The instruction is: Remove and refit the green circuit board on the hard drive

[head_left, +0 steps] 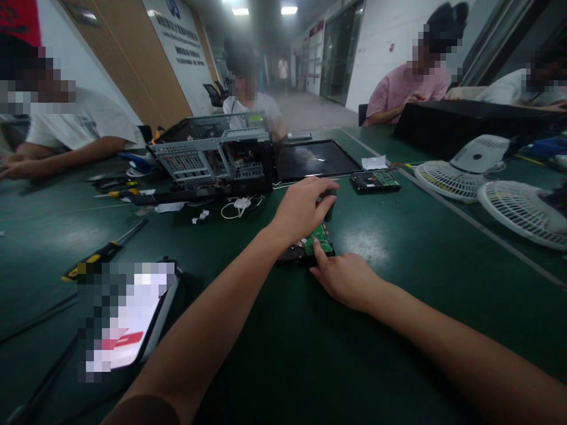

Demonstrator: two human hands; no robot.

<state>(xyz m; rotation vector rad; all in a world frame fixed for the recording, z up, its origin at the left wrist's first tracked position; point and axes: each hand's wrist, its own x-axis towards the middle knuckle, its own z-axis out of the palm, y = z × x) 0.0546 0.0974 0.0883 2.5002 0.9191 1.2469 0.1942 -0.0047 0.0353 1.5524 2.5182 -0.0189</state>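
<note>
Centrally in the head view, the hard drive [301,252] lies on the green table [283,354]; the right hand [349,280], grasping nothing, extends its index finger onto the circuit board [326,239], while the left hand [299,206] curls above, seemingly round a dark handle [329,209]. Probably dense and rigid but board-side fragile, the drive is best gripped by its edges.

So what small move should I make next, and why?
I'd probably steady the hard drive with your right hand: its index finger seems to rest on the green board, while your left hand seems to pinch something dark above it.
</note>
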